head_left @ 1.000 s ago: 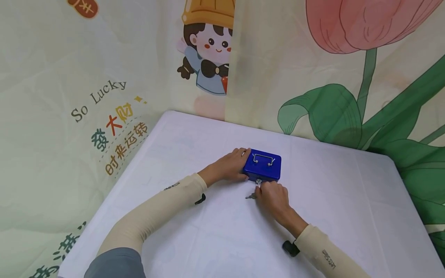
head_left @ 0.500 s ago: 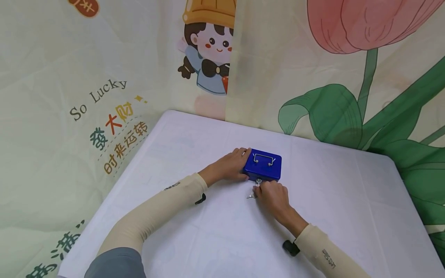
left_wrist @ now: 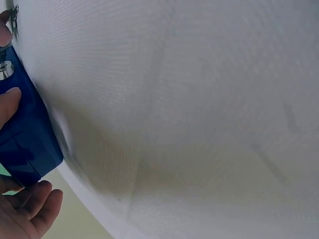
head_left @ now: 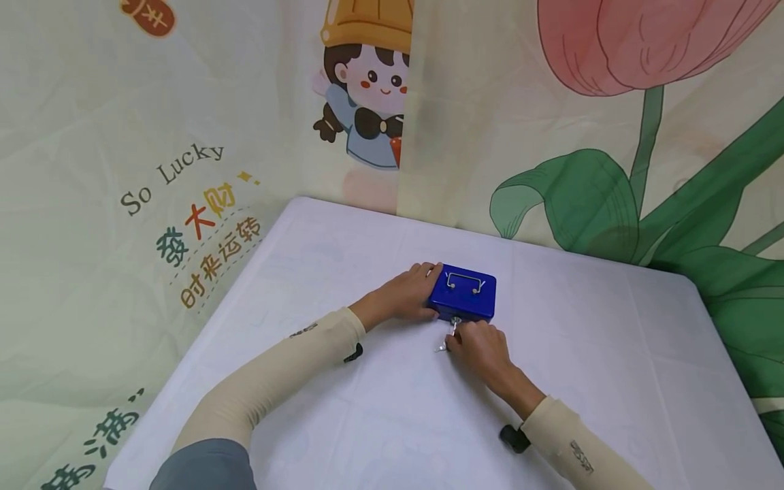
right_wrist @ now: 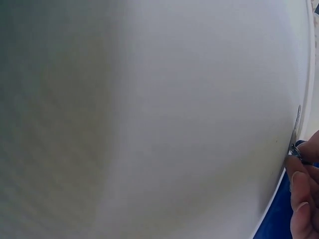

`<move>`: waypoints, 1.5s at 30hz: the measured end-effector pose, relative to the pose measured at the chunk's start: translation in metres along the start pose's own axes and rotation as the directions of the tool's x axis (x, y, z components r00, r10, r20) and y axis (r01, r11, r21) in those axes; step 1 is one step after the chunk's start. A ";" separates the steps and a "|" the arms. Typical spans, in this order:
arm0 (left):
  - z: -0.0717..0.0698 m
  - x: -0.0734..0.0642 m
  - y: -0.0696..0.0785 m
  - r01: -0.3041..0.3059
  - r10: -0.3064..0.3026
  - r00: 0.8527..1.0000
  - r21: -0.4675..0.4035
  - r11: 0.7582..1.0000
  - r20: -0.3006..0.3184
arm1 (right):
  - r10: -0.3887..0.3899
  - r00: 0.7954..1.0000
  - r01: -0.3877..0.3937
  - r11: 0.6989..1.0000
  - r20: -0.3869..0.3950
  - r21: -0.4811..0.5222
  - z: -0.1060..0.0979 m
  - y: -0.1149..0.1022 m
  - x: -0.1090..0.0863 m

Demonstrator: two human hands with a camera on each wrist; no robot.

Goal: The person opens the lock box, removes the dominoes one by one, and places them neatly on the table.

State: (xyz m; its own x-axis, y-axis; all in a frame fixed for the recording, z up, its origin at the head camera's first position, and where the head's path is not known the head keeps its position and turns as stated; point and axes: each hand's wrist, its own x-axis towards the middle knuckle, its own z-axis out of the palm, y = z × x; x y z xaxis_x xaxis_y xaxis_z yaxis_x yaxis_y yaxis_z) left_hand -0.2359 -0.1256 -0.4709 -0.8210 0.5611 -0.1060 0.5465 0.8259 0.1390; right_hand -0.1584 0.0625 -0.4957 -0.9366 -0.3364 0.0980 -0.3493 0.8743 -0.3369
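A small blue metal cash box (head_left: 468, 303) with a wire handle (head_left: 464, 282) on its lid sits closed on the table. My left hand (head_left: 407, 294) grips its left end, thumb on the front side and fingers round the back. At the front face, my right hand (head_left: 482, 346) pinches a key at the silver lock (left_wrist: 6, 70). A second key (head_left: 442, 348) hangs out beside the fingers, and its blade (right_wrist: 297, 119) shows in the right wrist view. My fingers hide most of the pinched key.
A white cloth covers the table (head_left: 367, 422). Behind it hangs a printed curtain (head_left: 453, 136) with a cartoon figure, lettering and a large tulip. Dark wrist cameras (head_left: 513, 438) sit on both forearms.
The right fingers have turned slightly at the lock, and the hanging key has swung and caught the light. The box and my left hand stay in place.
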 end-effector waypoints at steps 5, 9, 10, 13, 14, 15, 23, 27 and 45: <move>0.002 0.000 -0.001 0.002 -0.002 1.000 -0.011 1.000 0.000 | -0.005 1.000 0.005 1.000 -0.003 0.024 0.001 0.002 -0.001; 0.002 -0.001 -0.001 -0.001 0.001 1.000 -0.019 1.000 -0.004 | -0.008 1.000 0.009 0.999 -0.011 0.032 0.002 0.004 -0.001; 0.002 -0.001 -0.001 -0.003 0.002 1.000 -0.020 1.000 -0.004 | -0.007 1.000 0.007 0.999 -0.012 0.037 0.002 0.004 -0.001; 0.002 -0.001 -0.001 -0.005 0.004 1.000 -0.021 1.000 -0.004 | -0.003 1.000 0.004 0.999 -0.018 0.050 0.002 0.005 -0.001; 0.002 -0.001 -0.001 -0.004 0.004 1.000 -0.022 1.000 -0.004 | 0.000 1.000 0.002 0.998 -0.019 0.055 0.002 0.004 -0.001; 0.002 -0.001 -0.001 -0.003 0.003 1.000 -0.023 1.000 -0.005 | 0.002 1.000 -0.001 0.998 -0.019 0.058 0.001 0.004 -0.001; 0.002 -0.002 -0.001 -0.005 0.005 1.000 -0.017 1.000 -0.010 | 0.000 1.000 0.001 0.999 -0.020 0.052 0.002 0.004 -0.001; 0.003 -0.001 -0.002 -0.012 0.012 1.000 -0.007 1.000 -0.018 | 0.010 1.000 -0.009 0.998 -0.015 0.055 0.001 0.004 0.000; 0.002 -0.001 -0.002 -0.027 0.026 0.999 -0.031 0.999 -0.019 | 0.018 1.000 -0.016 0.998 -0.020 0.064 0.003 0.004 -0.002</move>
State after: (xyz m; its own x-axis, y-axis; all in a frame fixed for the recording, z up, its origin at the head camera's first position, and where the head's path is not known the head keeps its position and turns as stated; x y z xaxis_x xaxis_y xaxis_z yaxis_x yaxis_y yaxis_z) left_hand -0.2358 -0.1278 -0.4731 -0.8094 0.5813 -0.0833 0.5629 0.8084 0.1723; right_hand -0.1578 0.0654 -0.5000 -0.9430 -0.3139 0.1107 -0.3314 0.8554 -0.3980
